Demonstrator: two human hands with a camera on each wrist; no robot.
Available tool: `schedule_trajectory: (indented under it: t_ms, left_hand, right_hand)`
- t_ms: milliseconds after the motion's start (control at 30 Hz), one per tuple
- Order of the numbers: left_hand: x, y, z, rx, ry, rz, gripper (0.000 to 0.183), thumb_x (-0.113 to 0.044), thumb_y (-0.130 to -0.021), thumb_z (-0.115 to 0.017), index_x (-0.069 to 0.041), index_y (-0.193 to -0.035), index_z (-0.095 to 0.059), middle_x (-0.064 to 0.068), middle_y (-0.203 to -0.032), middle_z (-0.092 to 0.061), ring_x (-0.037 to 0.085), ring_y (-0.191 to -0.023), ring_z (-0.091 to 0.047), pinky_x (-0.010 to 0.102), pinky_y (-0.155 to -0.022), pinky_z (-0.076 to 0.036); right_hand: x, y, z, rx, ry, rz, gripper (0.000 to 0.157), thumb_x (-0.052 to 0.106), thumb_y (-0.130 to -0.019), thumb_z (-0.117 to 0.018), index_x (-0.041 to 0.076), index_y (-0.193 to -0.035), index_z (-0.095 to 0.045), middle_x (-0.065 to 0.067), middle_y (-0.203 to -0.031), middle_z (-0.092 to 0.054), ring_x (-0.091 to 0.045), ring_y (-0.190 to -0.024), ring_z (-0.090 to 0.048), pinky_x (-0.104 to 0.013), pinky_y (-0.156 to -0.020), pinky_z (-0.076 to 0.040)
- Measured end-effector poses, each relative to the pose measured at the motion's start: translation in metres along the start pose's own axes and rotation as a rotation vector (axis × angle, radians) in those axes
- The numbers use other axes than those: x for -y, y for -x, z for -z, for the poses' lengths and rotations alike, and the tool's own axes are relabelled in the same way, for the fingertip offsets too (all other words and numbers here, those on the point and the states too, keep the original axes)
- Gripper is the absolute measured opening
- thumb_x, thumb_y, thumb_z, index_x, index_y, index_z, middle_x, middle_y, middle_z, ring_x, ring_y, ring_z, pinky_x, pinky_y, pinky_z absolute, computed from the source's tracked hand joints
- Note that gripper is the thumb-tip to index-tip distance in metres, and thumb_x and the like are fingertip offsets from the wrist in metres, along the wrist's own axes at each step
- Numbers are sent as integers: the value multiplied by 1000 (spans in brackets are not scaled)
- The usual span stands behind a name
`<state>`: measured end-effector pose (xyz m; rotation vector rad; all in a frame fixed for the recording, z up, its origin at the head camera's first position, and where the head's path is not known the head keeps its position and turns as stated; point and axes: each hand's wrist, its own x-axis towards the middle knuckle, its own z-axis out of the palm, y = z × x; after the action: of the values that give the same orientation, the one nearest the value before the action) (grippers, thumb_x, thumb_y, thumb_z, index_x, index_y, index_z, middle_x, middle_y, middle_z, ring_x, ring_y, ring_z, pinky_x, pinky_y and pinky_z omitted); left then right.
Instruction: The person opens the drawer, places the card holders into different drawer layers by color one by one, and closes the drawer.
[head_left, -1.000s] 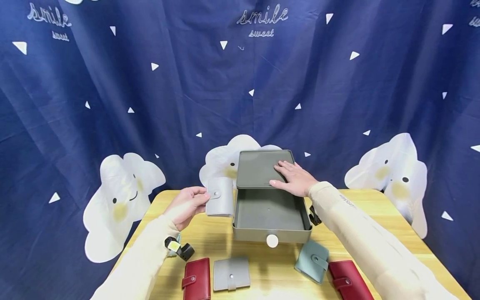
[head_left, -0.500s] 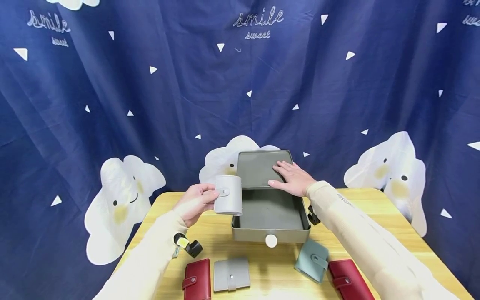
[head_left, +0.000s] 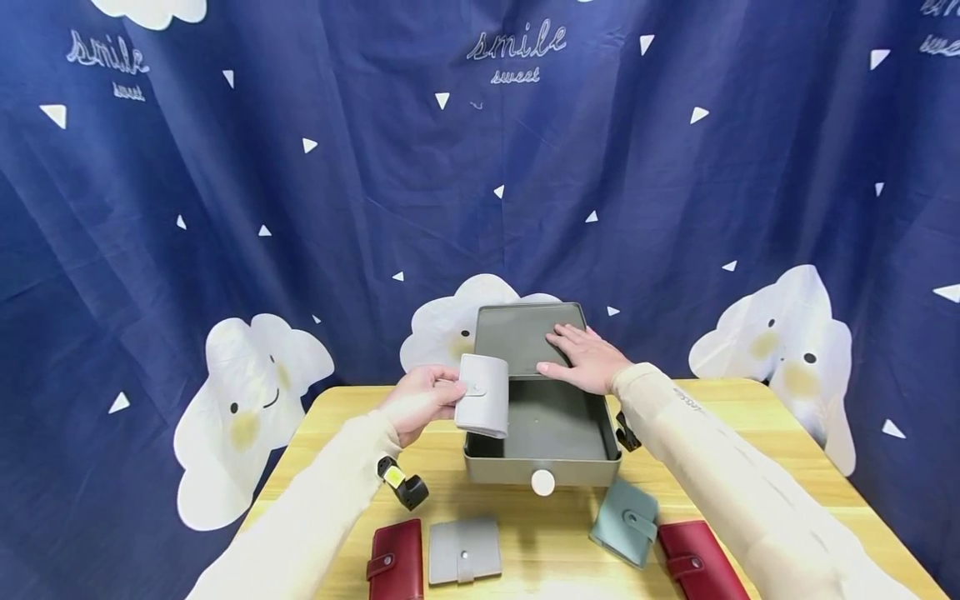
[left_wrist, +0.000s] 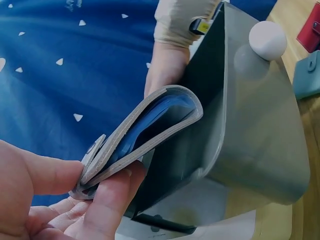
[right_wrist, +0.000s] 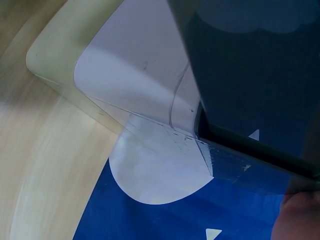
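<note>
My left hand [head_left: 420,400] pinches a light grey snap-strap wallet [head_left: 482,400] between thumb and fingers. It holds the wallet upright, above the left side of a pulled-out drawer [head_left: 573,429]. Blue inner sleeves [left_wrist: 165,109] show between the wallet's covers in the left wrist view. With fingers spread nearly straight, my right hand [head_left: 588,358] rests on the flat top of the grey drawer box [head_left: 510,337]. A round white knob [head_left: 543,482] sits on the drawer's front. Only a blurred edge of the right hand appears in the right wrist view.
On the wooden table [head_left: 360,467] before the drawer lie a red wallet [head_left: 397,558] and a grey wallet [head_left: 465,550]. A teal wallet [head_left: 625,523] and another red wallet [head_left: 701,560] lie at the right. A blue curtain [head_left: 360,208] hangs behind.
My left hand has carried the grey wallet rightward, from beside the drawer to over its left side, and the wallet has tilted slightly. The right hand has stayed on the box top.
</note>
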<state>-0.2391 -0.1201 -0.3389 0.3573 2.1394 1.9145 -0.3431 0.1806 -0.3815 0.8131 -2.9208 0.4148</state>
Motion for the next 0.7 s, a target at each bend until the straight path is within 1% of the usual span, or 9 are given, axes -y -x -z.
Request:
schedule_trajectory:
  t_ms: [233, 433, 533, 700]
  left_hand:
    - [-6, -11, -13, -11, -66, 23, 24, 0, -95, -52, 16, -114, -53, 22, -103, -65, 23, -85, -67, 39, -82, -55]
    - [-16, -17, -25, -36, -128, 67, 21, 0, -94, -54, 14, -110, -55, 20, -100, -66, 24, -84, -68, 38, -79, -56]
    - [-21, -18, -30, -16, -168, 78, 19, 0, -94, -54, 13, -107, -57, 19, -101, -66, 24, -85, -67, 38, -79, -56]
    - [-27, -18, -39, 17, -202, 84, 18, 0, -94, -54, 14, -104, -60, 19, -98, -67, 23, -84, -68, 38, -78, -56]
  right_hand:
    - [1, 0, 3, 1, -15, 5, 86, 72, -90, -36, 9, -149, -36, -12, -156, -26, -28, -145, -19, -46, -117, -8]
    - [2, 1, 6, 11, -7, 5, 83, 69, -92, -35, 9, -149, -35, -12, -156, -26, -28, -145, -18, -46, -117, -8]
    - [2, 2, 6, 5, -7, 11, 83, 69, -92, -35, 7, -148, -36, -14, -155, -27, -30, -144, -19, -48, -116, -9]
    - [2, 3, 5, 1, -4, 15, 84, 70, -92, -34, 7, -148, -37, -14, -155, -28, -30, -144, -20, -49, -116, -11]
